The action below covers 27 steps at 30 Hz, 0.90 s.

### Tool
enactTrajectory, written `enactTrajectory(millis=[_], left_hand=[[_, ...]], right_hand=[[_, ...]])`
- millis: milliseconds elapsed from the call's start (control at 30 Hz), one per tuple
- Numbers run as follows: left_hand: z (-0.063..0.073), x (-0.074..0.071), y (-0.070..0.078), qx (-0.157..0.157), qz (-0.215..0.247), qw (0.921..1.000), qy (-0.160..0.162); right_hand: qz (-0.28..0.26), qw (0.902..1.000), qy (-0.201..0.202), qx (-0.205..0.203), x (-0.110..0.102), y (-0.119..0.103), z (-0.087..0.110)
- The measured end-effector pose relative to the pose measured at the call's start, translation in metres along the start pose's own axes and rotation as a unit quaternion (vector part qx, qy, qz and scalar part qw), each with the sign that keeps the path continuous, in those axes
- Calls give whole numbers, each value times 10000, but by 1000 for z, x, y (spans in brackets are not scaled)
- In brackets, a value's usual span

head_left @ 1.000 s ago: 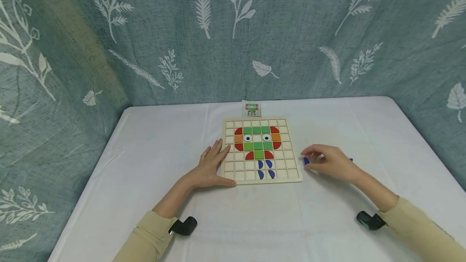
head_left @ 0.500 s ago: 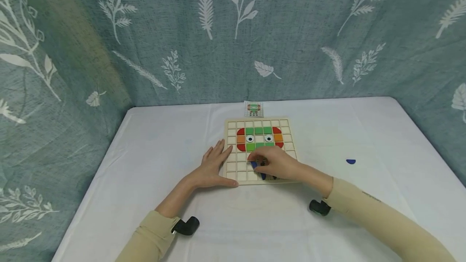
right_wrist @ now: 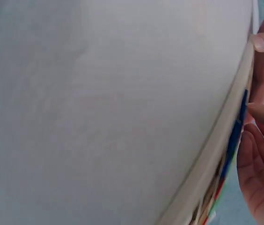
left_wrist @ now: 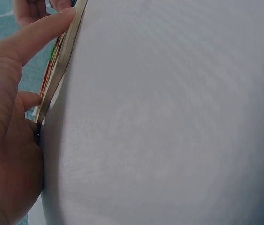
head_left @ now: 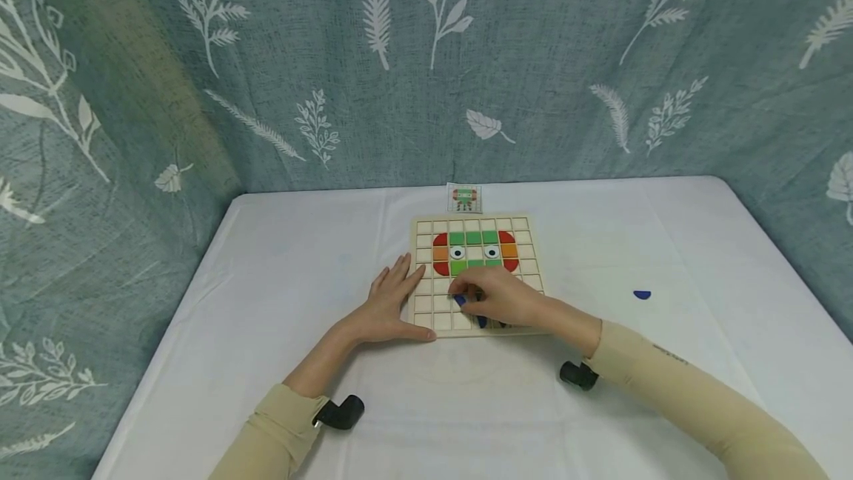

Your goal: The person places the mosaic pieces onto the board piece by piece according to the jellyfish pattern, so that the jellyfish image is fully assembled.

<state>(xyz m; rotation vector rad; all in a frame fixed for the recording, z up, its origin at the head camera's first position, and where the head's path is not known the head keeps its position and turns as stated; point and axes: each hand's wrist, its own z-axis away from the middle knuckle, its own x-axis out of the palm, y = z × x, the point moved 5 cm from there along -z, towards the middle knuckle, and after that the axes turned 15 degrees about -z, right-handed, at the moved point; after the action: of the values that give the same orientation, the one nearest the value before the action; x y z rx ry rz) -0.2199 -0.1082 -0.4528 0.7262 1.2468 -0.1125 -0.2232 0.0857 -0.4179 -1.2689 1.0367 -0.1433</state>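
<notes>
A wooden grid board (head_left: pixel 423 305) lies on the white table, with green, red and orange tiles and two eye tiles forming a face. My left hand (head_left: pixel 388 310) rests spread along its left side, the thumb at the near-left corner; the left wrist view has that thumb (left_wrist: pixel 52 26) on the board's edge. Over the lower middle of the grid, my right hand (head_left: pixel 503 298) pinches a blue half-circle tile (head_left: pixel 460 301) between thumb and fingers. It hides part of the lower rows, where other blue tiles (head_left: pixel 482 321) show below the hand.
One more blue half-circle tile (head_left: pixel 642 294) lies on the table to the right of the board. A small picture card (head_left: pixel 464 198) of the face pattern sits behind the board. A leaf-patterned curtain (head_left: pixel 533 132) hangs at the table's far edge.
From the table right of the board, my right hand has moved left over the lower grid with the blue half-circle tile, shifting slightly further left lately. My left hand has stayed in place.
</notes>
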Motion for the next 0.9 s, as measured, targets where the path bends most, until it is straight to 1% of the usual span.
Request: enactTrajectory(millis=[100,167,233,333,400,500,600,633,700,800,900], left_hand=[[-1,1,1,-27,-13,10000,-5],[-2,1,1,-46,-24,10000,-12],[-2,2,2,-59,-32,10000,-11],[-2,2,2,-94,-35,9999,-13],[-1,1,1,-115,-11,9999,4],[-1,2,1,-129,8,9999,15],[-1,2,1,-125,34,9999,15],[-1,2,1,-124,38,9999,15],[-1,2,1,-129,50,9999,24],[-2,2,1,-132,41,9999,32],[-3,3,2,-118,36,9999,29]], right_hand=[[11,9996,260,147,-11,3,11],[50,9982,521,292,-24,7,26],[162,9956,841,389,-40,14,47],[513,9888,1282,574,-65,26,85],[774,9817,1554,778,-82,33,113],[1112,9672,1864,1317,-105,43,153],[1276,9520,2032,1900,-119,53,183],[1304,9490,2058,2004,-122,56,190],[1330,9469,2090,2051,-125,62,198],[1362,9517,2126,1748,-123,66,199],[1268,9606,2097,1314,-118,66,192]])
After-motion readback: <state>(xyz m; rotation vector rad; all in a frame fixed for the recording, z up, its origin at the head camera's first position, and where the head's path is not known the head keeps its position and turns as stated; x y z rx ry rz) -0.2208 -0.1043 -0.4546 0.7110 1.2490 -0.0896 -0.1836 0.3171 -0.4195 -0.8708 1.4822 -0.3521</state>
